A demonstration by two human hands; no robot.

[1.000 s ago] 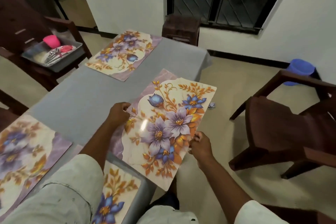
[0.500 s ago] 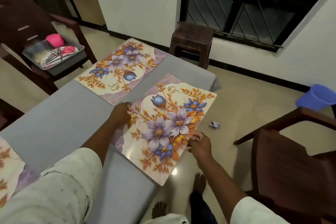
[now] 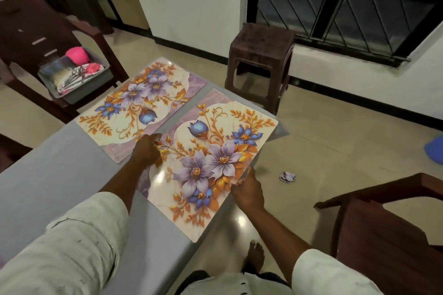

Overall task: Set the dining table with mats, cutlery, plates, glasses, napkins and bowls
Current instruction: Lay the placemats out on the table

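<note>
Grey counter carries 2 floral mats. Left hand presses near mat, fingers relaxed. Right hand touches its edge, fingers released.

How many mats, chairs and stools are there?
Mats: 2, near mat and far mat
Chairs: 2, left chair and right chair
Stools: 1, stool
Total: 5

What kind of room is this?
Probably a home dining room: a grey table with flowery place mats, dark chairs around it, and a tray of cutlery waiting nearby.
</note>
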